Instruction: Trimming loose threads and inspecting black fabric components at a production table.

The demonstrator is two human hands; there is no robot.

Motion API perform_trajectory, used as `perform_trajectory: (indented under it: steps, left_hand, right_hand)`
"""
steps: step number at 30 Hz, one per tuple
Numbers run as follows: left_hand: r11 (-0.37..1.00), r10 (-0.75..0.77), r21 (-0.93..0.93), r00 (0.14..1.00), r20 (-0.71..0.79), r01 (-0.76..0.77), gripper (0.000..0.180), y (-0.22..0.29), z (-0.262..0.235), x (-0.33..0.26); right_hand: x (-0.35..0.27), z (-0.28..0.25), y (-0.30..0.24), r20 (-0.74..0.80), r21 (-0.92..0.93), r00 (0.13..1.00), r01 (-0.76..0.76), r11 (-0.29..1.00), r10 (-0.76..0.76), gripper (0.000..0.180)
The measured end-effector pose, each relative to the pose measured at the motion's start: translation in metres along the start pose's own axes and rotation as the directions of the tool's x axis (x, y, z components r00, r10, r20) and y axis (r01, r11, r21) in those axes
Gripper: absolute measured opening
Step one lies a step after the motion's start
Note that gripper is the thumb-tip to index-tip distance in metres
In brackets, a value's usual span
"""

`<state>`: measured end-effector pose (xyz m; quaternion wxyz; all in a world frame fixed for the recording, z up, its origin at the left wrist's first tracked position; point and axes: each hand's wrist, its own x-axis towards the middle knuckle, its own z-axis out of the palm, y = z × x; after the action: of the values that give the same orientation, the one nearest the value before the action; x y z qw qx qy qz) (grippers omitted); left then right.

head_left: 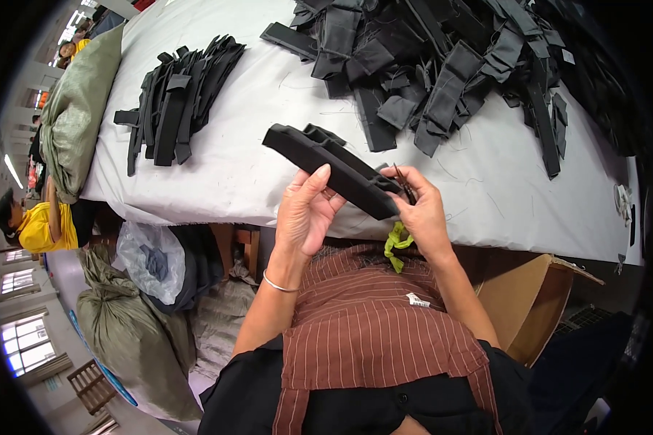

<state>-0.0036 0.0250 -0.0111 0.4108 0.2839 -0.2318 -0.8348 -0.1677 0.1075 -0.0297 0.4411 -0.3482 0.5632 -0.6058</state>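
A small white label (417, 299) sits on a brown pinstriped apron (384, 351), slightly to the wearer's right of the garment's middle, its dark print too fine to make out. Well beyond the apron, ahead and to the right, a tiny white tag (567, 56) shows on the right side of a heap of black fabric pieces (451, 81). Neither carries any text legible here.

One head-worn fisheye view looks down from close above the white table (232, 174).
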Motion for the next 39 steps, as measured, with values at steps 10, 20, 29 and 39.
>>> perform_trajectory:
  steps: [10,20,29,39]
  left_hand:
    - [0.992,0.107,0.067,0.994,-0.015,-0.106,0.031,0.009,0.002,0.0]
    - [0.986,0.039,0.167,0.998,-0.043,-0.031,0.026,0.009,0.005,0.001]
    - [0.964,-0.019,0.264,0.999,-0.049,0.031,0.025,0.013,0.005,0.002]
    - [0.978,-0.086,0.184,0.995,-0.059,0.095,0.026,0.014,0.004,0.001]
  right_hand:
    - [-0.003,-0.007,-0.031,-0.049,-0.327,0.99,0.106,0.939,-0.129,0.021]
    - [0.002,-0.005,-0.026,0.049,-0.373,0.977,0.209,0.904,-0.206,0.022]
    - [0.007,-0.007,-0.034,0.199,-0.655,0.882,0.444,0.612,-0.427,0.018]
    - [0.002,-0.016,-0.03,0.219,-0.636,0.887,0.445,0.63,-0.405,0.02]
